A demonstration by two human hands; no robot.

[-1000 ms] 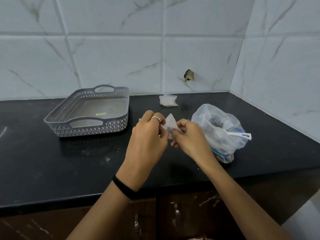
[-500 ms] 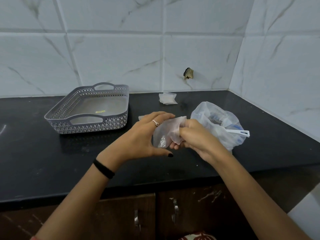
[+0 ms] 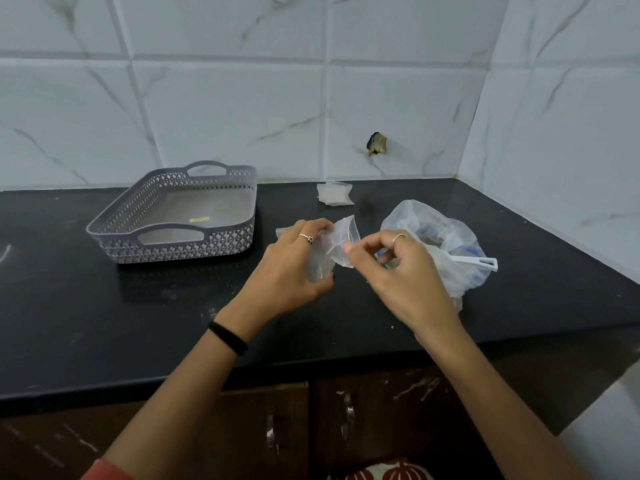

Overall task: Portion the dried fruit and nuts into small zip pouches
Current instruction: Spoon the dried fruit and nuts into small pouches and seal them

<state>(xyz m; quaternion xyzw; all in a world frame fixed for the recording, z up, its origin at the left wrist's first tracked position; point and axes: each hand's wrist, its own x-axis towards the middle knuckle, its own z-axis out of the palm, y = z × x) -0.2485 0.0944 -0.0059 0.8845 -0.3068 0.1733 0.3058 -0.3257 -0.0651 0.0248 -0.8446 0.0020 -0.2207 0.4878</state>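
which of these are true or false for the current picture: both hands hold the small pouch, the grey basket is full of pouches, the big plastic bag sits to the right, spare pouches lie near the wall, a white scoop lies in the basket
1. Both hands hold the small clear pouch. True: the left hand grips it and the fingers of the right hand pinch its edge.
2. The grey basket is full of pouches. False: only a small yellow sticker shows on its floor.
3. The large plastic bag sits right of the hands. True.
4. Spare pouches lie on the black counter near the wall. True.
5. A white scoop lies in the basket. False: the white handle sticks out of the large plastic bag.
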